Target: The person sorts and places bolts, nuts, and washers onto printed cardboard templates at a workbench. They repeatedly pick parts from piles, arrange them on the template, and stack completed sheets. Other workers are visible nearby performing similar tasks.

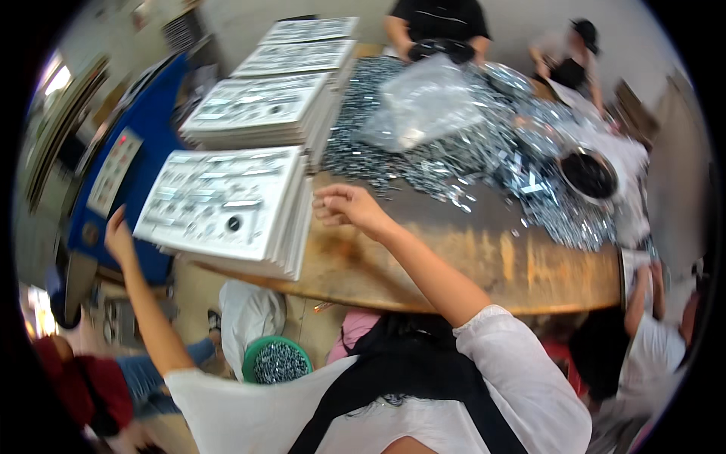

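Note:
In front of me at the table's left edge stands a stack of white trays [283, 219]. Metal parts and one small black round piece [234, 223] lie on its top layer. My left hand [118, 238] is raised just left of this stack, its fingers stretched out and nothing in them. On the other side, my right hand [349, 209] hovers beside the stack's right face, over the wooden tabletop. Its fingers are loosely bent and apart, with nothing visible between them. A small gap seems to separate each hand from the stack.
More tray stacks [257, 106] run back along the left. Loose metal pieces [363, 113] heap across the table [484, 265], under a clear plastic bag [431, 98]. A bowl [590, 175] holds dark parts. A blue panel [147, 151], a green bucket [278, 362] and several people surround me.

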Demonstrator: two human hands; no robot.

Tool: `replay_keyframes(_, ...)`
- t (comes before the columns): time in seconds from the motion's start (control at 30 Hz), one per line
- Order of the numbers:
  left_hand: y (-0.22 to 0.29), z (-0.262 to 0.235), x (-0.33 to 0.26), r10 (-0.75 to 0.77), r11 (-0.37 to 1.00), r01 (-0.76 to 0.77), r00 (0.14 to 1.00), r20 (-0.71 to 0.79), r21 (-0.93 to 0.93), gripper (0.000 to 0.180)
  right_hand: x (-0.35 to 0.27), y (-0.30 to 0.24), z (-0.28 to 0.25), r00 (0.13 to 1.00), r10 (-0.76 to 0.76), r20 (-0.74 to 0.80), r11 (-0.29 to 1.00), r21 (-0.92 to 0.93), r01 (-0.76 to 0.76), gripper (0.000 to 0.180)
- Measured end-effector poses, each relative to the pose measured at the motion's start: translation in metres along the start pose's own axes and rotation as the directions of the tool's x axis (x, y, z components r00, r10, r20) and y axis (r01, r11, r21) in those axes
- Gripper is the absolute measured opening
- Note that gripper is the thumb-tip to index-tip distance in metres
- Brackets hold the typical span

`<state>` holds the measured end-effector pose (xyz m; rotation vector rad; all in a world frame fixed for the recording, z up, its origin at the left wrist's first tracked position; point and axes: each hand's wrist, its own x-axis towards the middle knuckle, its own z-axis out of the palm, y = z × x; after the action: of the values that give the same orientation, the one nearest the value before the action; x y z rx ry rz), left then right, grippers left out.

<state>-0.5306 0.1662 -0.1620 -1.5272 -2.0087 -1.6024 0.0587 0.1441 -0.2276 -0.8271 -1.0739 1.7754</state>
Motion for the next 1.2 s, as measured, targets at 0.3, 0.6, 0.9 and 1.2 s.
replay_keyframes(0.3,0.249,0.004,-0.290,0.601,0.765,-0.586,0.799,-0.032,-0.267,0.014,-0.235,0.033,-0.221,0.451,-0.503,-0.737,0.735,-0.639,-0.225,0.015)
replay_keyframes(0.6,0.344,0.100,-0.379,0.667,0.734,-0.415,0.588,0.457,-0.538,0.027,-0.270,0.034,-0.287,0.374,-0.637,-0.674,0.465,-0.723,-0.511,0.018)
replay_keyframes(0.9,0.377,0.143,-0.420,0.718,0.696,-0.362,0.344,0.606,-0.620,0.023,-0.180,-0.053,-0.279,0.392,-0.839,-0.377,0.325,-0.926,-0.194,0.032)
replay_keyframes(1.2,0.302,0.193,-0.454,0.434,0.862,-0.046,0.579,0.690,-0.504,0.022,-0.209,-0.191,-0.462,0.500,-0.599,-0.625,0.000,-0.624,-0.781,0.099)
